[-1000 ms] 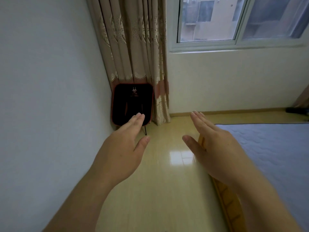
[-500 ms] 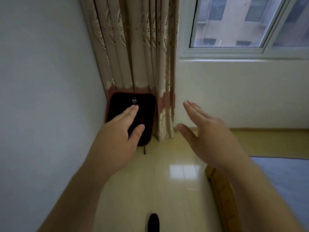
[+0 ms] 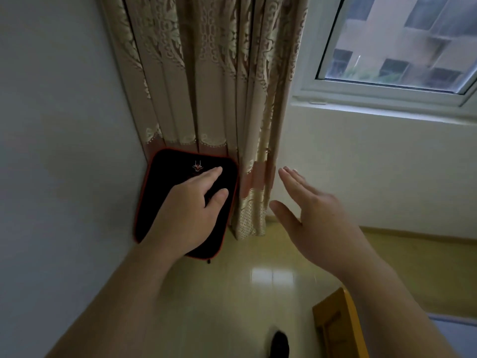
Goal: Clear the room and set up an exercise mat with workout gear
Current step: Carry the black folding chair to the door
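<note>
A black flat case with a red edge (image 3: 167,177) and a small red emblem leans upright in the corner, against the left wall and the curtain. My left hand (image 3: 188,213) reaches out in front of its face with straight fingers; whether it touches the case I cannot tell. My right hand (image 3: 309,218) is held out to the right of the case, flat and open, thumb spread, holding nothing. A thin dark strap end hangs below the case's bottom edge.
A patterned beige curtain (image 3: 219,86) hangs behind the case. A window (image 3: 400,47) sits above the white wall at right. The wooden bed corner (image 3: 333,324) juts in at the bottom right over glossy yellow floor (image 3: 232,293). A dark foot tip (image 3: 278,344) shows at the bottom.
I have moved closer to the corner; the case looms larger. My left hand has advanced over the case's face, and my right hand has come forward beside the curtain.
</note>
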Demonstrator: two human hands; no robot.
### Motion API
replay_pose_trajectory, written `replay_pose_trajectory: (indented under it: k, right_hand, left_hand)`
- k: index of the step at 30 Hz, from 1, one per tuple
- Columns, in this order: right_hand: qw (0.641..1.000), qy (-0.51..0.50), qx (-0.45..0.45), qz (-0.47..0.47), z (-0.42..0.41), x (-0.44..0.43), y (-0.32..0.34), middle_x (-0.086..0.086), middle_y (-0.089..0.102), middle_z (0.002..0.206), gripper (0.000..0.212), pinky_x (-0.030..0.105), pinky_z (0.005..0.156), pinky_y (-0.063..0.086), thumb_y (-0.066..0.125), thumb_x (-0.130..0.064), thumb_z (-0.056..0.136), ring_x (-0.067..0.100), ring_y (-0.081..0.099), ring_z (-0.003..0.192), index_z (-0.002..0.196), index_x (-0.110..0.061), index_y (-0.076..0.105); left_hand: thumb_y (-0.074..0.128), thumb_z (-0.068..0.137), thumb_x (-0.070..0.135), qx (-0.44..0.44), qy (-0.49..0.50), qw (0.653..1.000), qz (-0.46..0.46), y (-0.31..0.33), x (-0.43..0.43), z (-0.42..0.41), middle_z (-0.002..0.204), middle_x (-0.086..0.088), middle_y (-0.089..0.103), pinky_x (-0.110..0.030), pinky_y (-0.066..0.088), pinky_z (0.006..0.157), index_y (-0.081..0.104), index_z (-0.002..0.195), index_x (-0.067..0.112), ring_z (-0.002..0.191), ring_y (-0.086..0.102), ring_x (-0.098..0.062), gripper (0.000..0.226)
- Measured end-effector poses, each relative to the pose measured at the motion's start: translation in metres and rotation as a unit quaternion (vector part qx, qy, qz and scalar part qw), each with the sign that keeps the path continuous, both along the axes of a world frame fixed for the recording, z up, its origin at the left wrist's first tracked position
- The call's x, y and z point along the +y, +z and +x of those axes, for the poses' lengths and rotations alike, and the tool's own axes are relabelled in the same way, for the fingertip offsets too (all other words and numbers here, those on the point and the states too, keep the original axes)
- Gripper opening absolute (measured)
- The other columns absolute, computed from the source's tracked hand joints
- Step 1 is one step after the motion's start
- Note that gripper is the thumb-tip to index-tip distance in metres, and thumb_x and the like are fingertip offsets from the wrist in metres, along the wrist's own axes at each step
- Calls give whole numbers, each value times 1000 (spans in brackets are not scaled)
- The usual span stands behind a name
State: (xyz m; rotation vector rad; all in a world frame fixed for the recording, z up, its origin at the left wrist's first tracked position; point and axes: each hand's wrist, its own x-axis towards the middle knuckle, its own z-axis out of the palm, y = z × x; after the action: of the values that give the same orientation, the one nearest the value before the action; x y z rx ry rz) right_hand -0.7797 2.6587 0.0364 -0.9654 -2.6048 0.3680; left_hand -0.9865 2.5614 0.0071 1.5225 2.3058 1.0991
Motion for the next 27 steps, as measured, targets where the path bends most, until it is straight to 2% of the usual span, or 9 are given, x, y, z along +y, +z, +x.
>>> replay_pose_trajectory:
  k: [3,6,10,14,17,20,22,24,27]
  right_hand:
    - [999,36,10,-9,-21,73,-17,-9,29,161,61,18,119,21,48,-41,103,6,30,147,157,-20,30]
    - [996,88,0,-28,-47,142,-25,-11,35,160,57,36,109,47,40,-50,101,14,52,134,152,-25,41]
    - [988,150,-4,-40,-82,219,-28,-13,40,157,50,32,111,44,39,-48,101,3,38,143,141,-25,57]
    - [979,189,-9,-74,-134,271,-31,-9,59,142,52,33,106,48,43,-47,102,8,54,131,149,-26,47]
    - [969,225,-35,-93,-178,296,-35,-9,52,148,54,32,104,50,47,-44,103,10,61,123,154,-27,39]
    - [964,235,-74,-97,-222,318,-49,-7,58,142,54,32,86,60,47,-46,103,12,72,101,154,-31,37]
    - [964,226,-95,-99,-257,331,-63,-5,75,101,53,28,62,60,47,-46,103,4,70,66,153,-31,39]
    - [963,214,-120,-107,-287,344,-75,-6,68,68,52,28,50,57,48,-45,103,5,60,45,152,-29,40]
    - [950,206,-177,-153,-332,360,-98,-8,72,86,52,32,59,60,49,-46,102,10,67,54,151,-29,42]
  left_hand:
    - [53,101,39,-10,29,999,-11,-17,55,-15,149,18,44,11,18,88,45,149,31,123,28,17,50]
    - [55,99,40,-54,72,996,-1,-32,104,-32,149,14,47,-7,28,105,47,147,31,133,38,7,49]
    - [58,98,39,-148,123,981,14,-49,154,-48,144,17,53,-30,39,114,51,144,29,133,46,4,48]
    - [59,99,32,-221,200,954,36,-61,187,-68,136,15,61,-18,42,107,57,140,23,125,53,7,42]
    - [59,99,30,-251,265,930,42,-72,208,-90,128,15,65,-8,42,100,63,134,22,117,58,8,36]
    - [61,98,34,-323,314,891,60,-96,227,-123,122,17,69,-25,46,106,68,127,25,114,61,3,31]
    - [65,94,34,-395,338,850,80,-117,241,-149,117,18,71,-32,48,105,72,119,29,113,63,-1,26]
    - [69,89,31,-462,360,805,95,-134,255,-171,115,14,72,-36,50,104,73,115,29,110,66,-6,27]
    - [72,86,26,-538,395,735,121,-167,274,-202,112,1,73,-39,51,101,74,114,24,109,67,-15,28]
